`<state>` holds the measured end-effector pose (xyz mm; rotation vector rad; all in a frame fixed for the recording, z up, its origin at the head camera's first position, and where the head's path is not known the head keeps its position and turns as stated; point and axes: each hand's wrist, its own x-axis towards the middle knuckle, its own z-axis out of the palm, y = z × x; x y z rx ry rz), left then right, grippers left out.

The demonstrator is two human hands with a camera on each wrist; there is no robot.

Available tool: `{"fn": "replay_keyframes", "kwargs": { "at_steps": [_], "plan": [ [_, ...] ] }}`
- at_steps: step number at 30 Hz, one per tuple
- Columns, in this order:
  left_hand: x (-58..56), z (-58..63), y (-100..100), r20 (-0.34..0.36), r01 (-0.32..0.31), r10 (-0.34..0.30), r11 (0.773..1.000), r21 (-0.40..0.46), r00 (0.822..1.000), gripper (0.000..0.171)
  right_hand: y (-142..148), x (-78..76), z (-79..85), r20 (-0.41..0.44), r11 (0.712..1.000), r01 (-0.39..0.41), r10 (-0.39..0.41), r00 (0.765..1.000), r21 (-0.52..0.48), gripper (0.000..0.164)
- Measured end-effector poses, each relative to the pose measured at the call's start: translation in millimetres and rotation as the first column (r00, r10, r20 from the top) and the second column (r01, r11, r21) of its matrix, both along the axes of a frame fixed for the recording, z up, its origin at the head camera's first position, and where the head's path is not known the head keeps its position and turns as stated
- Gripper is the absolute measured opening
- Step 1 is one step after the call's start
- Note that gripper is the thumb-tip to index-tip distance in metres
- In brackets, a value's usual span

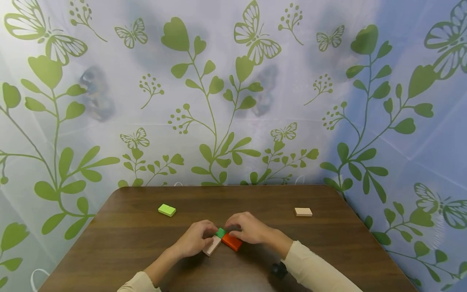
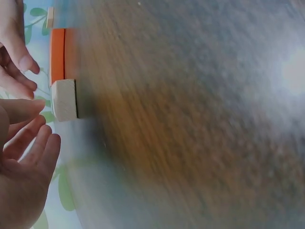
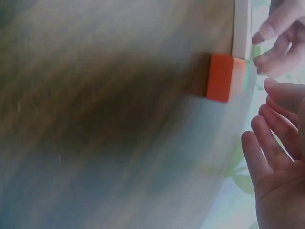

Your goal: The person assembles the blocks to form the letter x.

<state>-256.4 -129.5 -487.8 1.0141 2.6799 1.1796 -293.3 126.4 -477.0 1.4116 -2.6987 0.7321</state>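
Note:
Three blocks sit close together on the table: a pale wooden block [image 1: 212,247], an orange-red block [image 1: 232,242] and a green block [image 1: 220,232] at the far corner between them. My left hand [image 1: 197,238] hovers by the pale block on its left, fingers loosely bent with nothing in them. From the right, my right hand [image 1: 251,228] reaches over the far end of the orange-red block, its fingers relaxed and spread. In the right wrist view the thumb and fingers stand apart from the orange-red block [image 3: 220,78]. The hands partly cover the green block.
A lime green block [image 1: 167,210] lies toward the back left of the brown wooden table [image 1: 120,235], and another pale block [image 1: 303,212] toward the back right. Near the right sleeve is a small black object [image 1: 279,269]. Behind the table hangs a leaf-patterned curtain [image 1: 233,121].

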Motion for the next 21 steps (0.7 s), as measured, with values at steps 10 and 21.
{"fn": "replay_keyframes", "kwargs": {
  "at_steps": [10,21],
  "plan": [
    [-5.0,-8.4,-1,-0.063,0.031,-0.035,0.998,-0.054,0.997,0.024,20,-9.6,16.7,-0.01,0.999,0.023,-0.024,1.0,-0.044,0.025],
    [-5.6,-8.9,0,-0.059,0.072,-0.08,0.989,-0.133,0.995,0.023,57,-22.5,25.3,-0.003,0.989,0.136,-0.137,0.991,-0.051,0.026]
  ]
}}
